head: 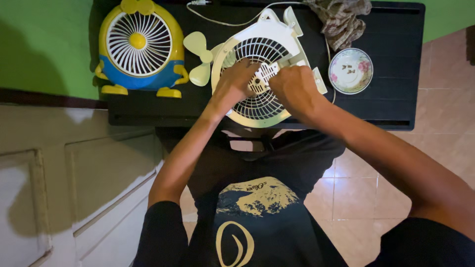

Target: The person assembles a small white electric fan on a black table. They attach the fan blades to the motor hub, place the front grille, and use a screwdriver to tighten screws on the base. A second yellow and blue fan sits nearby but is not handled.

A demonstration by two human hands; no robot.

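Observation:
A white round fan housing point(257, 52) with a slatted grille lies face up on the black table point(396, 99). My left hand point(236, 81) rests on the grille's left side, fingers curled onto the slats near the centre. My right hand point(296, 88) presses on the grille's right side, fingers bent toward the central hub point(262, 79). Whether either hand holds a small tool is hidden by the fingers. A pale yellow fan blade point(199, 57) lies on the table just left of the housing.
A yellow and blue cartoon-shaped fan point(139, 47) stands at the table's left end. A small flowered saucer point(351, 70) with tiny dark bits sits at the right. A crumpled cloth point(341, 20) and a white cord point(222, 20) lie at the back. Tiled floor is to the right.

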